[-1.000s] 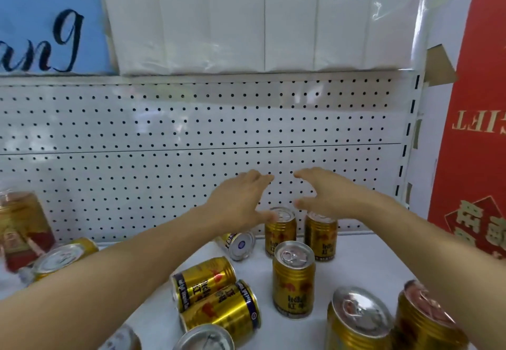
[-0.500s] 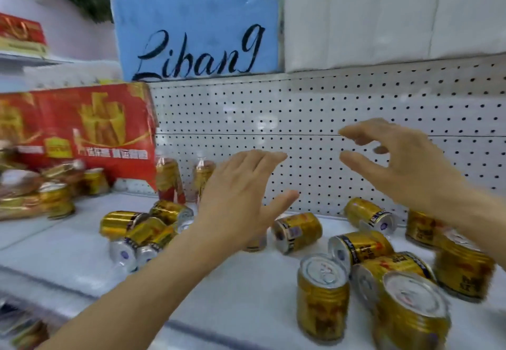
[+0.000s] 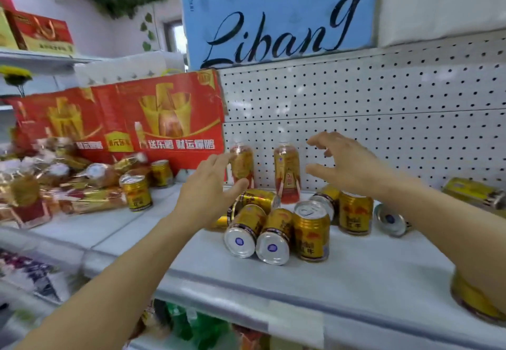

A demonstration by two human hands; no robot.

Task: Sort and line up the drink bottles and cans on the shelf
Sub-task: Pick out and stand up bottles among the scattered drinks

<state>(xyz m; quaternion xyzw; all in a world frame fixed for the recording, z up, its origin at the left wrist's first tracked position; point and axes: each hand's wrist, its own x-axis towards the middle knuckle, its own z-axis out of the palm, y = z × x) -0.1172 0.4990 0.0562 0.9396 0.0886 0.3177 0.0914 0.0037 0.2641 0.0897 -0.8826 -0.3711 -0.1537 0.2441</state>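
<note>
Gold cans [image 3: 311,230] clustered mid-shelf [image 3: 356,275], some upright, some on their sides; two bottles [image 3: 286,174] upright by the pegboard [image 3: 383,119]; left hand [image 3: 210,193] and right hand [image 3: 353,166] spread, empty, raised before the bottles

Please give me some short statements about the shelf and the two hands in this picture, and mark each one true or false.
1. Both hands hold nothing. True: the left hand and the right hand hover open above the cans.
2. Two bottles stand upright against the pegboard. True: the left bottle and the right bottle are between the hands.
3. All gold cans stand upright. False: the two front cans lie on their sides, bottoms toward the camera, beside an upright can.
4. The sign above the pegboard is green. False: the sign is blue with black script.
5. The red carton stands right of the bottles. False: the red carton is to their left.
</note>
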